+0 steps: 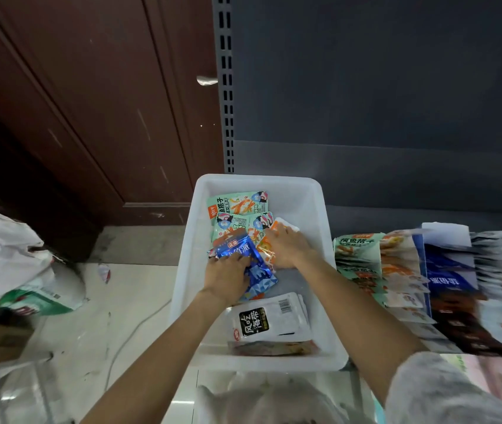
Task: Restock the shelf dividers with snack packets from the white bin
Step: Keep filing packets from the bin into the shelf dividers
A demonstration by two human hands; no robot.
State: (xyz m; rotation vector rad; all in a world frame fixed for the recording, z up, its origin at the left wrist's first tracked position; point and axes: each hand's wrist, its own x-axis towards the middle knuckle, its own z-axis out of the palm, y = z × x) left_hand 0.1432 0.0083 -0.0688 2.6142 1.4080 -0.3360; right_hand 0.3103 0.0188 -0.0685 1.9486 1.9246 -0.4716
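The white rectangular plastic bin (315,191) is sitting at the left end of the shelf, holding loose snack packets. A shiny blue foil packet (254,267) is lying near the bin's middle; the left hand (226,278) is resting on it, fingers curled over its left edge, gripping it, and part of the packet is hidden beneath the hand. The right hand (286,247) is pressing down on an orange-and-white packet (269,249), fingers curled round it, so most of that packet is covered. Three mint-green packets (237,203) are showing toward the bin's far left corner, overlapping one another. A small stack of white packets with a black label (269,321) is lying by the near edge; how many are in it is hard to tell. Beneath them a reddish packet (274,348) is only dimly visible through the bin's near wall. To the right, rows of packets are standing in the shelf dividers (421,270), blurred and cut off by the frame's right edge.
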